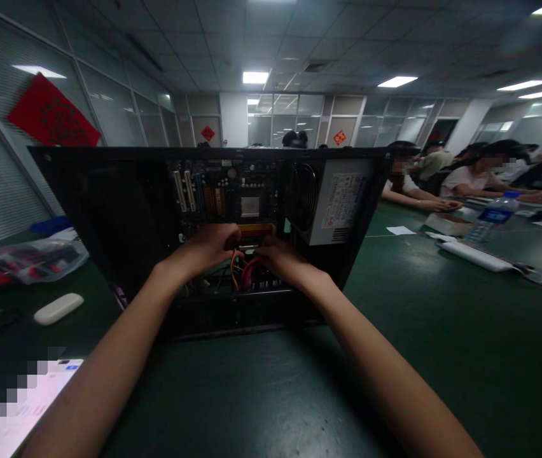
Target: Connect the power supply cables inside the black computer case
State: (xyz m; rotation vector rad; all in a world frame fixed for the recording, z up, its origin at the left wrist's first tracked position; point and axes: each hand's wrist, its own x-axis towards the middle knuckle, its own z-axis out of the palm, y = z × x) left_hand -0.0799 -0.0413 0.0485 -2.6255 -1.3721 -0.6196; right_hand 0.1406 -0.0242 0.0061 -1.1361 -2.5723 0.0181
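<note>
An opened black computer case (pixel 214 315) stands on the table, its inside facing me. Within it are the motherboard (pixel 261 175), a bare square processor socket area (pixel 250 206), yellow-orange memory slots (pixel 256 228) and a silver power supply (pixel 340 203). My left hand (pixel 211 247) reaches in below the slots, fingers bent and pinched at the upper end of a yellow cable (pixel 234 270). Close by on the right, my right hand (pixel 283 256) has its fingers curled at the end of a bundle of red cables (pixel 248 272). The fingertips partly hide the cable ends.
On the green table (pixel 395 331) lie a white oval case (pixel 58 309), a lit phone (pixel 37 407) and a plastic bag (pixel 46 257) at left. At right are a water bottle (pixel 493 216), a white power strip (pixel 476 254) and a small box (pixel 447 224). Several people sit beyond.
</note>
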